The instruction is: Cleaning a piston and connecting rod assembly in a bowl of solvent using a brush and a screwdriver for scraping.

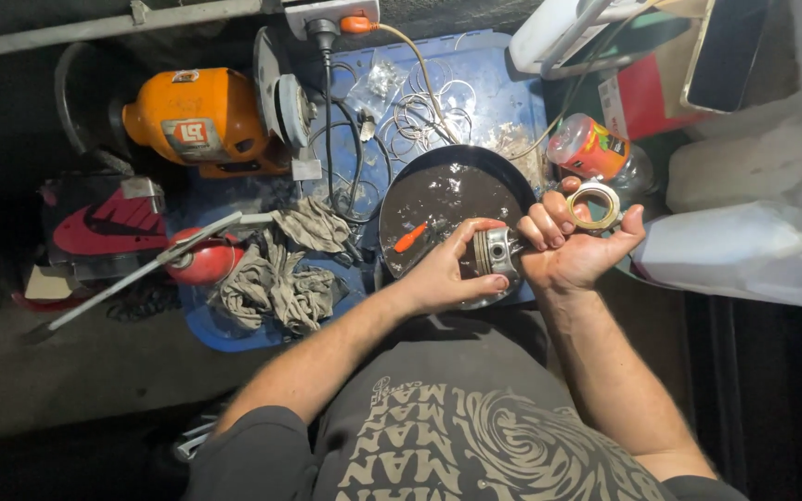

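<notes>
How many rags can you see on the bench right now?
2. One grey rag lies just left of the dark pan; a bigger crumpled rag lies below it, beside the red can. More may be hidden underneath.

The piston (494,252) shows only its skirt and pin hole — its crown and lower end are covered by the left hand (446,274) and right hand (573,250), and how it joins the metal ring (596,206) at the right fingers cannot be told. The dark pan (447,199) loses its near rim behind the hands, its murky contents unreadable, and the small orange tool (410,237) in it is too small to identify. At the far right, the white tray (559,32) and red box (647,93) are cut by the top edge — the white jug (754,255) runs off the right edge, and the left of the scene is lost in shadow.
</notes>
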